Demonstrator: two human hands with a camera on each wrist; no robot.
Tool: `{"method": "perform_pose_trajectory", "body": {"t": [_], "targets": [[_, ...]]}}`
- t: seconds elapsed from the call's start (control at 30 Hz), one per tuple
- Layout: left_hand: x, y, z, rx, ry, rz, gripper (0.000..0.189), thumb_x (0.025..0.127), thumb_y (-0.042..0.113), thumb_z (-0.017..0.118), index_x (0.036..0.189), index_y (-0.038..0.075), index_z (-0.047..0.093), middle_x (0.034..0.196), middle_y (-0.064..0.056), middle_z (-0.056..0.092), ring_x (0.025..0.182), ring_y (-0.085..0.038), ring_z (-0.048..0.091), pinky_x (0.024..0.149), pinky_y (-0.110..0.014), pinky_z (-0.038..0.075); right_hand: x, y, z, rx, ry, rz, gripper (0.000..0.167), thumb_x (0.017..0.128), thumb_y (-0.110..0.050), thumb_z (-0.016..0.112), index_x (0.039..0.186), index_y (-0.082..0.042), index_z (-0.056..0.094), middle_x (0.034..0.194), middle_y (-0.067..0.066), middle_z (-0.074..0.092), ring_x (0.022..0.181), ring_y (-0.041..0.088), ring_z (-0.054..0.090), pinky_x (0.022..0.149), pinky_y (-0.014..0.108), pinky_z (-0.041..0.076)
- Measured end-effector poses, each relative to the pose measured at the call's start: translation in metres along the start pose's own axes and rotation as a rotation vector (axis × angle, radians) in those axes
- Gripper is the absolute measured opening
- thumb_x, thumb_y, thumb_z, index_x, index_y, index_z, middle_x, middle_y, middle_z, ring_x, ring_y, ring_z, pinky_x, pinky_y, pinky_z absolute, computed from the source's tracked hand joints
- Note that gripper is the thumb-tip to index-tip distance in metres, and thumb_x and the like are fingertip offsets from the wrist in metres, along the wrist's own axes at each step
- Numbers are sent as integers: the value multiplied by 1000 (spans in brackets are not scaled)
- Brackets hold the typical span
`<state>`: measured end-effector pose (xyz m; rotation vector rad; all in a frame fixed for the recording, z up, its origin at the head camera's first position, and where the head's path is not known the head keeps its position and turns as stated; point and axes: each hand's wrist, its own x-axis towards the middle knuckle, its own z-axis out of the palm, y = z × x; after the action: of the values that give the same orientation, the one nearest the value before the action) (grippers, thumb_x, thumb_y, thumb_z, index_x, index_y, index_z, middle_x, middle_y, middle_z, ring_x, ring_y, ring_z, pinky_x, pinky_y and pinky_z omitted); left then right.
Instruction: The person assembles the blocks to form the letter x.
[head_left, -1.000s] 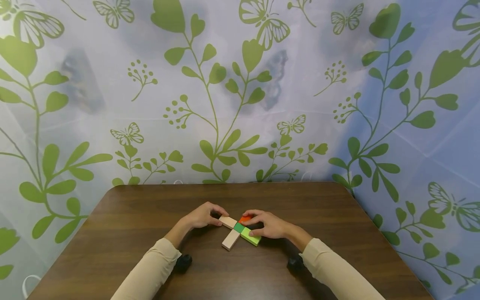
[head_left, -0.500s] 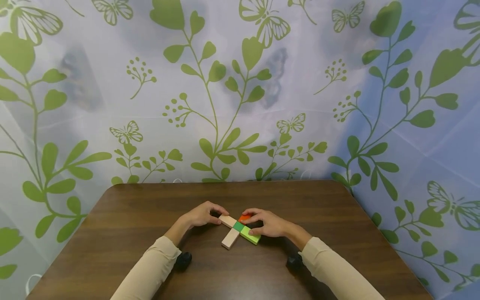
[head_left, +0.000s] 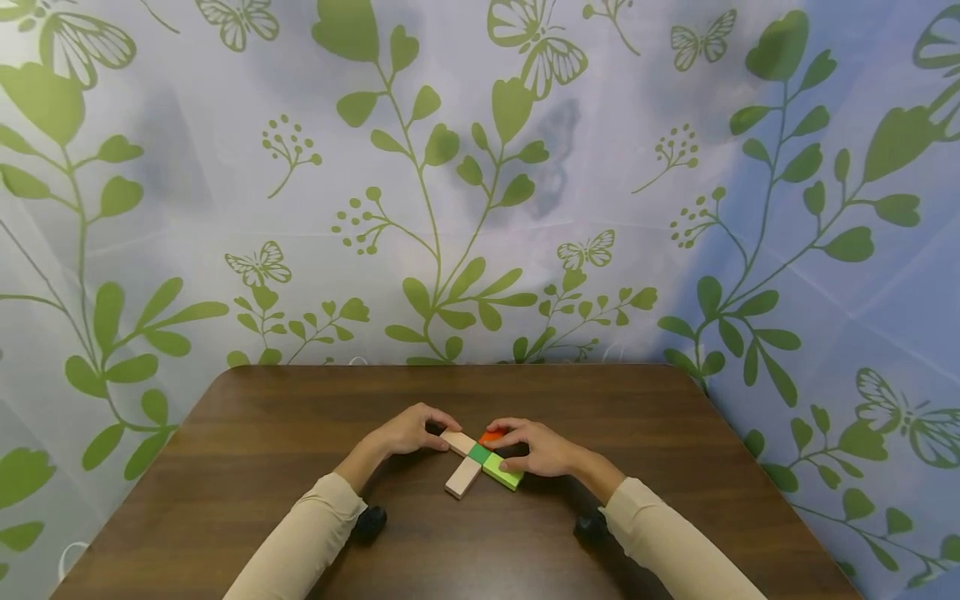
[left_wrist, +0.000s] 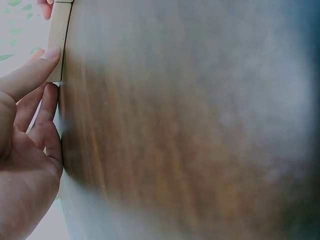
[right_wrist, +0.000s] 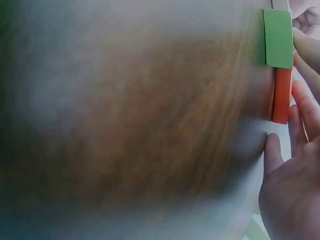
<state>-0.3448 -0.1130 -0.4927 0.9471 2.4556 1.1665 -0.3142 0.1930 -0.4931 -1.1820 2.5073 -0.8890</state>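
Five-piece wording aside, several flat blocks lie joined in a cross on the table. A small dark green block (head_left: 478, 453) sits at the centre. My left hand (head_left: 408, 431) pinches the outer end of a plain wooden block (head_left: 461, 443) between thumb and fingers. Toward me points a second plain wooden block (head_left: 463, 478), untouched. My right hand (head_left: 542, 448) arches over the right side, its thumb resting on a light green block (head_left: 502, 472) and its forefinger at an orange block (head_left: 491, 436). The right fingers partly hide the orange block; the right wrist view shows its side.
The blocks lie mid-width on a brown wooden table (head_left: 360, 392). Behind it hangs a pale curtain (head_left: 420, 167) with green leaves and butterflies. Black wrist devices, such as the left one (head_left: 371, 523), hang under both forearms near the tabletop.
The head view has shifted slightly. Both hands and the blocks keep the same positions relative to one another.
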Motion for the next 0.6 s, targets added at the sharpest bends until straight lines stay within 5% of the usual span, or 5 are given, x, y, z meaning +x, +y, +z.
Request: {"method": "perform_pose_trajectory", "body": {"t": [0.6], "targets": [[1,-3,2,6,21,0,29,88,6,82,117,8,78,119,-4,73,118,-31,62,103,-54,45,3,-8,-2,-74,8,4,45,96,-20,73,139,-10,68,152,11,51,142,35,42,112,58,35]]}}
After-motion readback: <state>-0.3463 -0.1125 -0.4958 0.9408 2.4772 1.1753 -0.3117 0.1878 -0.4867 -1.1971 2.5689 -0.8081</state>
